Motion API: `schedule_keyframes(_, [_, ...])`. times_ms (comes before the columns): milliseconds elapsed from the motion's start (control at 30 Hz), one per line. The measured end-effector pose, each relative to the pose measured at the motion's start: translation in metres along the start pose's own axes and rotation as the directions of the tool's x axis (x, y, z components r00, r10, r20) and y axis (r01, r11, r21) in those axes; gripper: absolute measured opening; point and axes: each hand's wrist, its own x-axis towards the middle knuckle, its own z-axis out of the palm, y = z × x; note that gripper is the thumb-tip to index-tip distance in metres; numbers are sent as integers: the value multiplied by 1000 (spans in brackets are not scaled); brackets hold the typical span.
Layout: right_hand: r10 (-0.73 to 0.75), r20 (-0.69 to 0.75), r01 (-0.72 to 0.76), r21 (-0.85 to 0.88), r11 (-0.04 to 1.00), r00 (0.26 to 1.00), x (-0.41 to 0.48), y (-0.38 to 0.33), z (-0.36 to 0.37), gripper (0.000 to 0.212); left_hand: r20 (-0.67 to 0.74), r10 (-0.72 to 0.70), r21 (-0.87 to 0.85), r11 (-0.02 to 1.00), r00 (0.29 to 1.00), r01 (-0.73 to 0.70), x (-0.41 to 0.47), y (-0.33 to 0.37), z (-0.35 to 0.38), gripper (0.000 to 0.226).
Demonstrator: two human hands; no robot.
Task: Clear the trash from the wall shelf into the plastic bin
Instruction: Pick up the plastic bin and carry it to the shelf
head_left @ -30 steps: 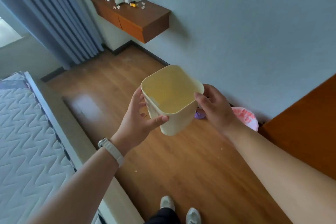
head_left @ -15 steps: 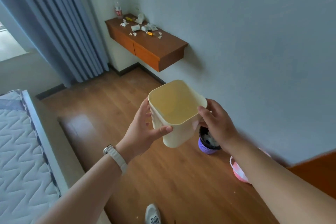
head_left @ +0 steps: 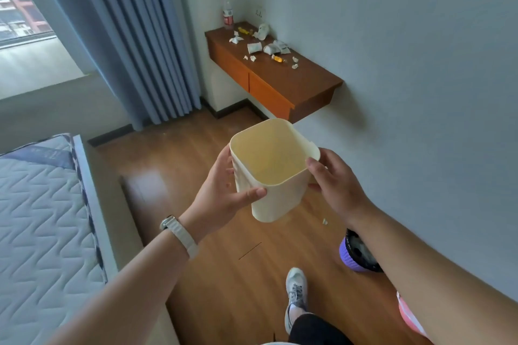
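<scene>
I clamp the cream plastic bin (head_left: 276, 173) (empty, surely light but thin-walled) between left hand (head_left: 224, 193) and right hand (head_left: 335, 185), near its rim.

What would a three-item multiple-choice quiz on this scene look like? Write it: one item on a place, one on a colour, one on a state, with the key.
1. Where does the bottle stand?
A. on the floor
B. at the shelf's far end, near the corner
C. on the mattress

2. What colour is the cap of the bottle?
A. red
B. blue
C. black

3. How is the plastic bin?
A. empty, held in both hands
B. full, on the floor
C. upside down on the wall shelf

Key: 1 B, it stands on the far end of the wall shelf; 2 A, the cap shows red; 3 A, the left hand and the right hand grip its sides and its inside shows bare.
</scene>
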Motion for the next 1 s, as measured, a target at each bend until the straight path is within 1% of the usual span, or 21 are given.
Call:
schedule_keyframes(167, [13,88,-15,21,1000,996,74,17,9,22,-46,-49,1,999,998,49,55,-18,-13,92])
schedule_keyframes(300, [10,142,-17,50,999,990,147,25,10,19,-94,-45,42,998,995,49,115,-24,-23,85])
schedule_keyframes(400, [21,164,-28,41,999,986,202,26,-2,20,-115,-72,59,995,991,79,164,-25,-24,87])
schedule_keyframes(500, [14,186,-21,36,999,983,249,24,-21,13,-117,-91,100,990,989,103,215,-20,-22,92])
schedule_keyframes(600, [-1,179,-7,46,999,984,299,17,-44,12,-121,-61,134,988,991,77,269,-15,-16,95])
schedule_keyframes(733, [9,145,-17,52,998,989,346,21,-63,24,-102,-80,109,990,992,91,319,-16,-6,98])
schedule_keyframes(833, [36,136,-41,35,999,990,373,24,-69,28,-101,-96,137,984,990,110,350,-20,-10,103])
schedule_keyframes(1000, [85,89,-88,32,996,992,420,35,-67,28,-44,-98,129,986,994,102,408,-45,-20,101])
